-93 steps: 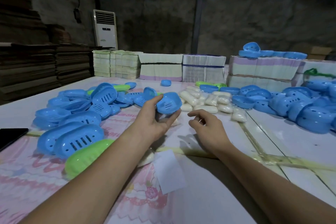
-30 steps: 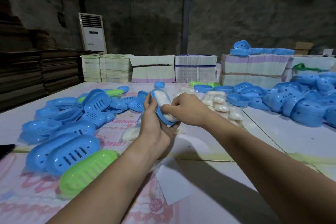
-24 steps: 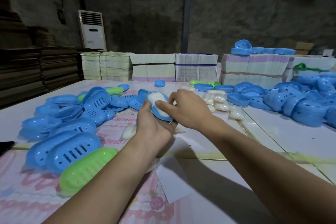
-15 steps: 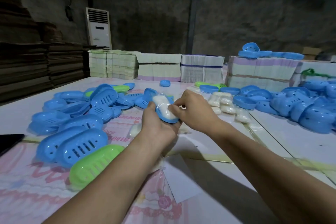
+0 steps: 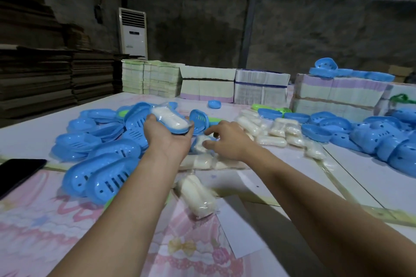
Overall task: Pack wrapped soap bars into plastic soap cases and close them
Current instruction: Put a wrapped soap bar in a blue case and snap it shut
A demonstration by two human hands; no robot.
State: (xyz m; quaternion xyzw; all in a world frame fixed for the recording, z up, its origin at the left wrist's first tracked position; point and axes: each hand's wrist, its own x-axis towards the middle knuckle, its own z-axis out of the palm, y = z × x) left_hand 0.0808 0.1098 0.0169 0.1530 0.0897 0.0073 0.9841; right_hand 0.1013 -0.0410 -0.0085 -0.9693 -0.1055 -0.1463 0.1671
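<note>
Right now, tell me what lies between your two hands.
In the head view, an upright blue case half stands between the left hand and the right hand.

A blue case half sits open side up in the left hand, a wrapped white soap bar lying lengthwise inside it — no lid on. Just right of it another blue half stands tilted on edge. Slotted blue lids are heaped on the worktop at left, more blue halves at right. Loose wrapped bars lie between — one more nearer, by itself.
</note>
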